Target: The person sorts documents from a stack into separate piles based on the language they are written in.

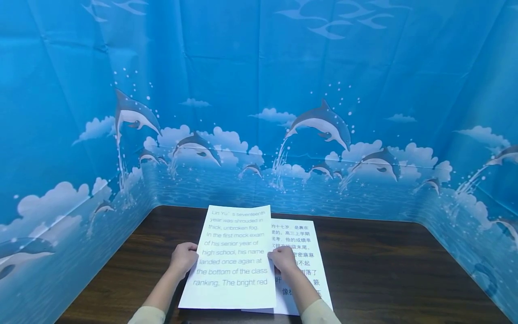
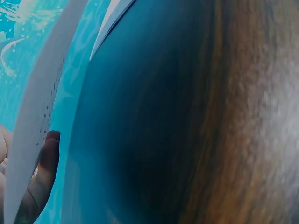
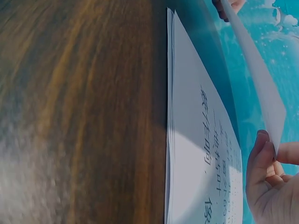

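Note:
A white sheet of paper [image 1: 232, 261] printed with large English text is held up by both hands, one at each side edge. The left hand [image 1: 184, 259] pinches its left edge, and in the left wrist view a finger [image 2: 49, 161] shows behind the sheet. On the other edge the right hand [image 1: 283, 259] grips the paper between thumb and fingers, plain in the right wrist view [image 3: 275, 186]. Below and to the right lies a stack of paper [image 1: 305, 270] with Chinese print, partly covered by the held sheet and the right forearm.
The papers are over a dark wood-grain table [image 1: 376, 270]. A blue backdrop [image 1: 226, 108] with leaping dolphins and clouds rises along the table's back and sides. At the bottom edge of the head view, a small dark object [image 1: 186, 322] is barely visible.

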{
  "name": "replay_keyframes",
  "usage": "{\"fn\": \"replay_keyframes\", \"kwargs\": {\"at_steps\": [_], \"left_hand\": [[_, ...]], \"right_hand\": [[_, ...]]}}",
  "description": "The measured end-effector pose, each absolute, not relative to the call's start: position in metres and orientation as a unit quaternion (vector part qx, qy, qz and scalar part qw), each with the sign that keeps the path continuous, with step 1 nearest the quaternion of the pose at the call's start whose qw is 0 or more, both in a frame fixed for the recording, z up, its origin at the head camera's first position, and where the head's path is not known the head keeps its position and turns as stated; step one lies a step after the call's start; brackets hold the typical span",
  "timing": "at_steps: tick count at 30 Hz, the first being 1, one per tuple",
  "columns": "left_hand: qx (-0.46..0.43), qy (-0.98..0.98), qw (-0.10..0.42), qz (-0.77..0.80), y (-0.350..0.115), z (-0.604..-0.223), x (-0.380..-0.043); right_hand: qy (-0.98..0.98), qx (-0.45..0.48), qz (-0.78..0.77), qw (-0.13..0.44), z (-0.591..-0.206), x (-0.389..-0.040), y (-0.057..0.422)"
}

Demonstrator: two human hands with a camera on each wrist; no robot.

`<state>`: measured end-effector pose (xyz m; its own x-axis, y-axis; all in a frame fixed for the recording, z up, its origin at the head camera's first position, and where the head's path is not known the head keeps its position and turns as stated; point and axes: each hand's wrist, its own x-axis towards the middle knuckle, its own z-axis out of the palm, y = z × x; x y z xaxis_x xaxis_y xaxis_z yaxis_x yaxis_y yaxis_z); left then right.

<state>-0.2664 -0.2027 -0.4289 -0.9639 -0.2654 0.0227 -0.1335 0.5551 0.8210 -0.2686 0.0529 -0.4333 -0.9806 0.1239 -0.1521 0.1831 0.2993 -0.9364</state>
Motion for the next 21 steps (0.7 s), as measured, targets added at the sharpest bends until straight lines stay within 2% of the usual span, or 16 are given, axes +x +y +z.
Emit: {"fn": "replay_keyframes", "kwargs": {"at_steps": [21], "left_hand": [[0.138, -0.894, 0.056, -0.423, -0.228, -0.434, -0.264]], "right_hand": [[0.786, 0.066, -0.614, 0.036, -0.440, -0.265, 0.030]]}}
